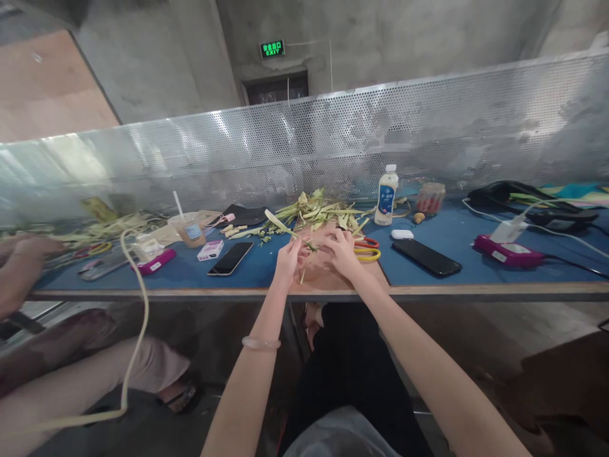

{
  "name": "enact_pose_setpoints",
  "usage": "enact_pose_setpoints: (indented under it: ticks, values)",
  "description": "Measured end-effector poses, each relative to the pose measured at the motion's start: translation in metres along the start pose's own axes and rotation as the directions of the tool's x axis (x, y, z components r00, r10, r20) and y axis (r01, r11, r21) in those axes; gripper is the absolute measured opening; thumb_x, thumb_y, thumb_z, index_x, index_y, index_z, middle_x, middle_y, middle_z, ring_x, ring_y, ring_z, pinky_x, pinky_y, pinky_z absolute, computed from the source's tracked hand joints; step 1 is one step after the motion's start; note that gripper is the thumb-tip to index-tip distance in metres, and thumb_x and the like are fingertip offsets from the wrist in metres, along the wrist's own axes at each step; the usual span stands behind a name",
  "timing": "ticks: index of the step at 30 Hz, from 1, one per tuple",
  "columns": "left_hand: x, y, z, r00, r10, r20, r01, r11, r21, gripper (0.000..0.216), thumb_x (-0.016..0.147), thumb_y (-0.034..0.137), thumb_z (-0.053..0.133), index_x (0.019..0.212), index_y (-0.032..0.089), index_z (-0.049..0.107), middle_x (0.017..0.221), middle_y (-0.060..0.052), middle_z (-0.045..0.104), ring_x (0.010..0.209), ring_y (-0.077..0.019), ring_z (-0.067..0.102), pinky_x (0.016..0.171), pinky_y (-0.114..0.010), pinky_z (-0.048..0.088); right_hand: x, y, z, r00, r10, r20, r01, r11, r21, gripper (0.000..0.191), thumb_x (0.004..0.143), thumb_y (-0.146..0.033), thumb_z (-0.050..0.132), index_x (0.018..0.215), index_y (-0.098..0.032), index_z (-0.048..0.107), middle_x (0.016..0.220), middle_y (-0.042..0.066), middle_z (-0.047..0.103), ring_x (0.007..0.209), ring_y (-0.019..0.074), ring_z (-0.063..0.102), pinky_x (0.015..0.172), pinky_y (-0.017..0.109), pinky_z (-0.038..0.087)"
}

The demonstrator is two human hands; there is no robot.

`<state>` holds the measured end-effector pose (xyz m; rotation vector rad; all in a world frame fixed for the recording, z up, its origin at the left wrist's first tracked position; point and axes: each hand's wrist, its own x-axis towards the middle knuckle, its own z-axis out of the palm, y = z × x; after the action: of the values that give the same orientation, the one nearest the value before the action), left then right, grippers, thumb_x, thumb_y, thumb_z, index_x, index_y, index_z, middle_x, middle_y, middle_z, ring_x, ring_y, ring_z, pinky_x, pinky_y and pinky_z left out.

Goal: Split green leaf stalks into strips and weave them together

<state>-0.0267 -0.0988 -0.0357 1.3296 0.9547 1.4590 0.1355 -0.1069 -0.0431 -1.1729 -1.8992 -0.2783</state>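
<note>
left grip (290, 259) pinched on a green plant strip (311, 246); right grip (339, 249) curled just beside it, hold unclear. strip handling seems underway; the next move needs gentle control.

The left fingers (299, 249) partly hide a pale strip (280, 223), while the frame crops a co-worker's arm (16, 279).

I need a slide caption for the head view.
Left hand holding a pale green plant strip, right hand close beside it, with a leafy heap beyond.
</note>
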Motion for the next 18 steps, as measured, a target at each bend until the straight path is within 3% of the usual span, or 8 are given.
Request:
enact_pose_setpoints:
  ticks: [6, 10, 13, 15, 18]
  values:
    - [0.003, 0.004, -0.001, 0.989, -0.113, 0.098, 0.130, 0.972, -0.194, 0.063, 0.074, 0.062, 0.038, 0.083, 0.008, 0.068, 0.091, -0.016, 0.066, 0.055, -0.0115, 0.055, 0.043, -0.021, 0.035, 0.001, 0.000, 0.002, 0.998, 0.010, -0.060, -0.008, 0.999, 0.038, 0.020, 0.083, -0.023, 0.041, 0.087, -0.021, 0.061, 0.109, 0.009, 0.047, 0.097, 0.0252, 0.036, 0.082, 0.040, 0.029]
    - [0.003, 0.004, 0.000, 0.989, -0.146, 0.024, 0.148, 0.954, -0.260, 0.066, 0.077, 0.063, 0.030, 0.076, 0.008, 0.067, 0.082, -0.016, 0.067, 0.063, -0.0165, 0.061, 0.055, -0.026, 0.045, 0.003, -0.002, 0.000, 0.978, 0.061, -0.202, -0.045, 0.996, 0.079, 0.018, 0.085, -0.026, 0.038, 0.088, -0.017, 0.054, 0.104, 0.011, 0.048, 0.097, 0.0242, 0.038, 0.085, 0.040, 0.029]
    - [0.001, 0.004, 0.001, 0.995, -0.090, -0.039, 0.076, 0.959, -0.275, 0.060, 0.075, 0.061, 0.038, 0.073, 0.008, 0.065, 0.077, -0.016, 0.067, 0.065, -0.0174, 0.063, 0.064, -0.029, 0.048, 0.004, -0.008, -0.004, 0.964, 0.069, -0.257, -0.061, 0.997, 0.041, 0.018, 0.086, -0.027, 0.037, 0.084, -0.017, 0.052, 0.098, 0.011, 0.051, 0.095, 0.0234, 0.040, 0.085, 0.039, 0.028]
    - [0.000, 0.003, 0.000, 0.997, -0.024, -0.073, 0.002, 0.958, -0.287, 0.047, 0.071, 0.054, 0.052, 0.074, 0.008, 0.065, 0.076, -0.013, 0.066, 0.066, -0.0169, 0.063, 0.068, -0.031, 0.048, 0.004, -0.014, -0.005, 0.981, 0.034, -0.192, -0.038, 0.999, -0.017, 0.022, 0.086, -0.030, 0.037, 0.077, -0.018, 0.052, 0.088, 0.009, 0.053, 0.090, 0.0228, 0.042, 0.082, 0.038, 0.029]
    - [0.000, 0.000, -0.003, 0.998, 0.010, -0.065, -0.027, 0.964, -0.265, 0.035, 0.058, 0.038, 0.069, 0.079, 0.010, 0.065, 0.077, -0.008, 0.066, 0.070, -0.0156, 0.062, 0.069, -0.028, 0.048, 0.003, -0.024, -0.003, 0.997, -0.077, 0.031, 0.078, 0.997, -0.025, 0.029, 0.086, -0.037, 0.038, 0.068, -0.018, 0.050, 0.072, 0.006, 0.056, 0.081, 0.0197, 0.047, 0.079, 0.035, 0.031]
